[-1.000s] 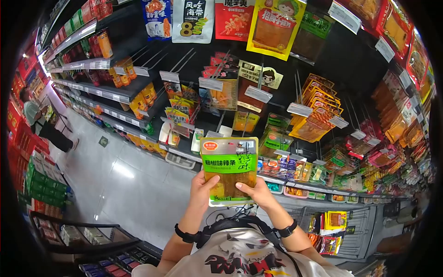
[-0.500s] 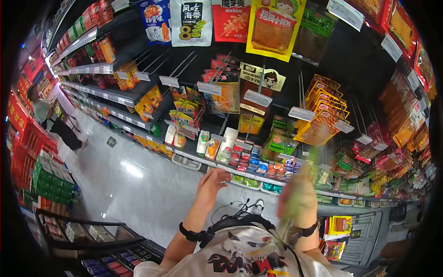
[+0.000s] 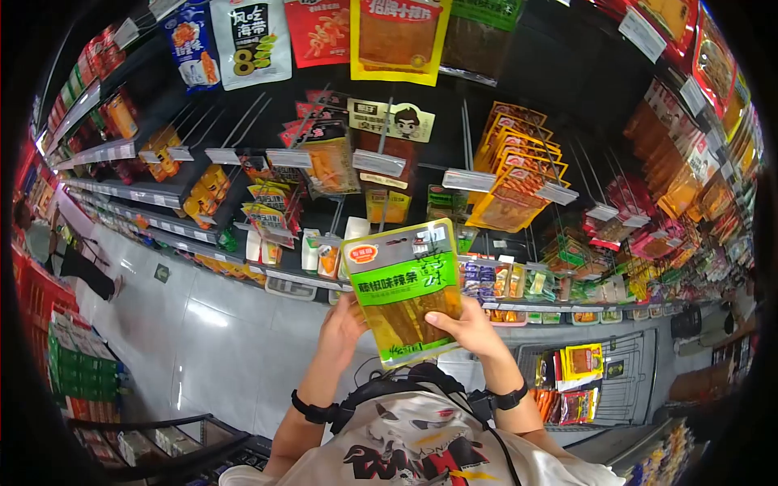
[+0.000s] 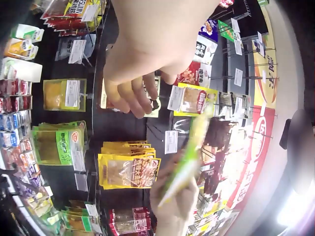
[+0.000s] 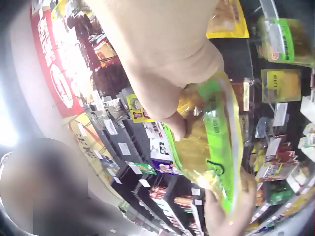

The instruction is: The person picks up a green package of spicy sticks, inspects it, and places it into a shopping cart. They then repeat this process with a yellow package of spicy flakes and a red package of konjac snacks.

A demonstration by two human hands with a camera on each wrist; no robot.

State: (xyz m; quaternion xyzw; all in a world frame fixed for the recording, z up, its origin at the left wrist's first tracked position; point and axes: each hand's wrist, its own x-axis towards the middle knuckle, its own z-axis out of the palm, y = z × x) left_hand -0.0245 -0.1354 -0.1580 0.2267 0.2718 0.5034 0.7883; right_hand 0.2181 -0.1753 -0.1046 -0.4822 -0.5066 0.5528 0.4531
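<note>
In the head view a flat packet of spicy strips (image 3: 408,312), clear over brown strips with green bands and a red oval logo, is held up before the torso, its top leaning left. My right hand (image 3: 474,328) pinches its right side, thumb on the front and fingers behind. My left hand (image 3: 340,328) is at the packet's left edge, partly hidden behind it. In the left wrist view the left hand's fingers (image 4: 130,96) hang loosely bent with nothing in them. The right wrist view shows the right thumb (image 5: 174,125) pressed on the packet (image 5: 209,132).
Ahead stands a dark shelf wall with hooks of hanging snack packets (image 3: 519,178) and price tags. Small goods sit in trays (image 3: 292,287) along its foot. A wire shopping cart (image 3: 636,368) with several packets is at the right. Another person (image 3: 81,263) stands far left.
Half a second ago the packet was a blur off to the right in the right hand, the left hand apart. It is back between the hands, front showing and tilted. The view has turned right.
</note>
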